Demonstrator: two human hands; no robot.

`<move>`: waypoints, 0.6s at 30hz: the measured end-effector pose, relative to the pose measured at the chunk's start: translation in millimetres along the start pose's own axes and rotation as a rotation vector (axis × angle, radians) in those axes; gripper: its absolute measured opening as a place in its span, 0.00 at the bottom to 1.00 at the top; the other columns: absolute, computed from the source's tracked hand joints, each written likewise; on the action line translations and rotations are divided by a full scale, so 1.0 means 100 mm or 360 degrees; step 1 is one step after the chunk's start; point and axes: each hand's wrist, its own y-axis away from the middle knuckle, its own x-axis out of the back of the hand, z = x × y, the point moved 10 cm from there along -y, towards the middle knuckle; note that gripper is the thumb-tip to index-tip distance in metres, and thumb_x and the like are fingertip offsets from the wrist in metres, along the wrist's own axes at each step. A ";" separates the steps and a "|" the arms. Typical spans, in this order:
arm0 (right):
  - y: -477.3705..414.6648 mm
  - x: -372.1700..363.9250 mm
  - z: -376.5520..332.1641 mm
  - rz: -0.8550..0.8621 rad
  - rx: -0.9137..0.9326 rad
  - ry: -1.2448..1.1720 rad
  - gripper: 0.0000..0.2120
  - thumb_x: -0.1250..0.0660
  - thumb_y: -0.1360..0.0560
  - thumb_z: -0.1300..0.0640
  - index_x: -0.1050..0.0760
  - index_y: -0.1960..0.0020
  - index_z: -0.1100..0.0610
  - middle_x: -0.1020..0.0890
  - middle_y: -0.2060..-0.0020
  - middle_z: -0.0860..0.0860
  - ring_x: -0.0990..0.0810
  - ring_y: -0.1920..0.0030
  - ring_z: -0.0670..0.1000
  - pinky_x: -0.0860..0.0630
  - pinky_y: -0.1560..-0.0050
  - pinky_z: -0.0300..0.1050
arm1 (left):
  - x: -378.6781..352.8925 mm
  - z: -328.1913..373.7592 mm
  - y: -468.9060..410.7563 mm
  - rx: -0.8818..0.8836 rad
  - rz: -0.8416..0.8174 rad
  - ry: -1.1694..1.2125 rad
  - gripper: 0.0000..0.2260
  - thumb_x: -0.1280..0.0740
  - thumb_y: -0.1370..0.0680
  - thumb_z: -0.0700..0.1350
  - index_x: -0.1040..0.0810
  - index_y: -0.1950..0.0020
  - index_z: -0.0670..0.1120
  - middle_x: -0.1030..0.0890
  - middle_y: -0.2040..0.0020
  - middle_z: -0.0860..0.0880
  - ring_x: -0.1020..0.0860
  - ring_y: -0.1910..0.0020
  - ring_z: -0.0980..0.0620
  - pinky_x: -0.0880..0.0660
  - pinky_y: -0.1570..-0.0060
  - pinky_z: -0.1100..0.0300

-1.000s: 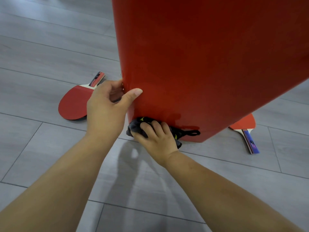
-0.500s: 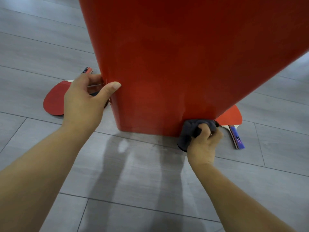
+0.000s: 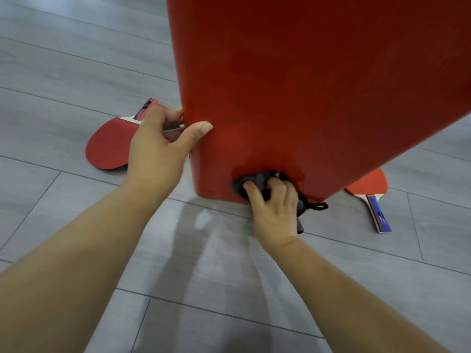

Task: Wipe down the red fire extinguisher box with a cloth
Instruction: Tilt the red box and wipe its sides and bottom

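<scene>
I see the red box (image 3: 305,98) standing on the grey floor (image 3: 76,59), filling the upper frame. My left hand (image 3: 155,149) clamps its near-left edge, thumb across the face. My right hand (image 3: 274,212) bunches the dark cloth (image 3: 257,183) against the bottom rim. Pressing harder could tip or slide the box onto either paddle (image 3: 107,146) lying close beside it.
</scene>
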 end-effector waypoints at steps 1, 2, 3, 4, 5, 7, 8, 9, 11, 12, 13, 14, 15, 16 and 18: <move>-0.05 -0.04 -0.15 0.0039 0.0103 0.0009 0.15 0.41 0.28 0.61 0.32 0.43 0.50 0.35 0.49 0.57 0.34 0.49 0.61 0.26 0.48 0.59 | -0.01 -0.03 0.00 0.0004 0.0001 0.0038 0.10 0.29 0.29 0.53 0.29 0.56 0.56 0.20 0.55 0.58 0.21 0.61 0.70 0.26 0.60 0.75; -0.10 -0.05 -0.29 0.0092 0.0198 0.0023 0.14 0.41 0.28 0.60 0.32 0.43 0.49 0.35 0.48 0.57 0.34 0.49 0.60 0.27 0.47 0.58 | -0.02 -0.06 0.00 0.0008 0.0003 0.0082 0.10 0.28 0.29 0.53 0.29 0.55 0.57 0.19 0.53 0.57 0.20 0.57 0.67 0.24 0.56 0.71; -0.15 -0.03 -0.42 0.0141 0.0278 0.0001 0.13 0.41 0.26 0.60 0.32 0.43 0.49 0.34 0.48 0.56 0.33 0.49 0.60 0.30 0.45 0.57 | -0.02 -0.08 0.00 0.0012 0.0003 0.0120 0.10 0.28 0.29 0.53 0.28 0.54 0.57 0.19 0.51 0.56 0.19 0.54 0.64 0.23 0.52 0.66; -0.16 -0.05 -0.53 0.0164 0.0371 -0.0034 0.11 0.43 0.23 0.61 0.31 0.44 0.50 0.34 0.48 0.56 0.33 0.50 0.59 0.33 0.45 0.55 | -0.03 -0.10 -0.01 0.0013 0.0000 0.0144 0.10 0.28 0.29 0.53 0.28 0.53 0.56 0.18 0.50 0.56 0.19 0.52 0.62 0.22 0.51 0.63; -0.18 -0.06 -0.64 0.0173 0.0476 -0.0038 0.11 0.46 0.22 0.61 0.29 0.44 0.51 0.34 0.48 0.56 0.33 0.50 0.59 0.34 0.46 0.54 | -0.03 -0.10 -0.02 0.0008 -0.0007 0.0156 0.11 0.28 0.29 0.53 0.28 0.52 0.56 0.18 0.49 0.56 0.19 0.51 0.61 0.22 0.50 0.62; -0.20 -0.21 -0.84 0.0035 0.0650 -0.0097 0.16 0.46 0.24 0.63 0.23 0.45 0.53 0.34 0.47 0.56 0.33 0.50 0.59 0.35 0.45 0.53 | -0.03 -0.10 -0.02 -0.0007 -0.0024 0.0169 0.11 0.28 0.28 0.52 0.28 0.50 0.55 0.19 0.48 0.56 0.20 0.50 0.62 0.22 0.50 0.63; -0.20 -0.31 -0.94 -0.0053 0.0753 -0.0082 0.16 0.45 0.26 0.63 0.21 0.46 0.54 0.34 0.46 0.56 0.33 0.49 0.59 0.36 0.45 0.53 | -0.03 -0.09 -0.02 -0.0011 -0.0031 0.0175 0.12 0.28 0.28 0.52 0.28 0.49 0.55 0.19 0.47 0.56 0.20 0.49 0.62 0.22 0.51 0.65; -0.18 -0.40 -1.04 -0.0120 0.0868 -0.0036 0.17 0.44 0.27 0.62 0.20 0.47 0.55 0.34 0.45 0.56 0.33 0.48 0.58 0.36 0.44 0.52 | -0.04 -0.10 -0.01 -0.0012 -0.0036 0.0187 0.12 0.28 0.28 0.52 0.28 0.49 0.56 0.19 0.46 0.56 0.20 0.48 0.61 0.23 0.52 0.67; -0.12 -0.60 -1.18 -0.0196 0.1081 0.0083 0.15 0.41 0.29 0.62 0.19 0.48 0.56 0.34 0.42 0.56 0.33 0.44 0.58 0.35 0.42 0.51 | -0.04 -0.11 0.00 -0.0014 -0.0034 0.0207 0.11 0.29 0.28 0.53 0.29 0.51 0.59 0.20 0.45 0.55 0.21 0.46 0.61 0.23 0.53 0.70; -0.09 -0.70 -1.22 -0.0223 0.1168 0.0159 0.14 0.37 0.30 0.60 0.18 0.48 0.56 0.32 0.41 0.56 0.32 0.42 0.57 0.34 0.41 0.49 | -0.05 -0.11 0.00 -0.0015 -0.0032 0.0207 0.11 0.29 0.29 0.54 0.29 0.51 0.59 0.20 0.44 0.55 0.21 0.46 0.60 0.23 0.52 0.70; -0.06 -0.78 -1.24 -0.0294 0.1239 0.0282 0.14 0.33 0.32 0.57 0.18 0.47 0.55 0.29 0.40 0.54 0.31 0.41 0.57 0.34 0.41 0.48 | -0.05 -0.12 0.00 -0.0014 -0.0032 0.0206 0.11 0.29 0.29 0.54 0.29 0.51 0.60 0.20 0.43 0.55 0.21 0.45 0.59 0.23 0.51 0.69; -0.01 -0.86 -1.24 -0.0378 0.1295 0.0394 0.16 0.30 0.34 0.54 0.18 0.46 0.53 0.25 0.40 0.52 0.30 0.40 0.55 0.33 0.40 0.46 | -0.05 -0.13 -0.01 -0.0013 -0.0034 0.0209 0.11 0.29 0.29 0.54 0.29 0.51 0.60 0.21 0.43 0.54 0.21 0.45 0.59 0.23 0.51 0.68; 0.06 -0.93 -1.21 -0.0458 0.1351 0.0495 0.16 0.31 0.33 0.52 0.18 0.45 0.51 0.22 0.40 0.49 0.32 0.40 0.54 0.34 0.40 0.45 | -0.05 -0.13 -0.01 -0.0012 -0.0038 0.0212 0.11 0.29 0.29 0.54 0.29 0.51 0.59 0.21 0.43 0.54 0.21 0.45 0.59 0.23 0.51 0.68; 0.14 -0.97 -1.17 -0.0514 0.1396 0.0540 0.16 0.37 0.30 0.52 0.18 0.44 0.49 0.22 0.40 0.47 0.34 0.40 0.54 0.36 0.39 0.44 | -0.06 -0.14 -0.01 -0.0009 -0.0046 0.0214 0.11 0.28 0.29 0.54 0.29 0.51 0.59 0.21 0.43 0.54 0.21 0.45 0.59 0.23 0.50 0.67; 0.19 -0.98 -1.04 -0.0643 0.1365 0.0546 0.22 0.47 0.28 0.56 0.19 0.43 0.48 0.22 0.39 0.45 0.35 0.40 0.53 0.39 0.38 0.45 | -0.06 -0.14 -0.01 -0.0001 -0.0060 0.0224 0.11 0.28 0.29 0.53 0.28 0.51 0.59 0.20 0.43 0.54 0.21 0.45 0.59 0.23 0.49 0.65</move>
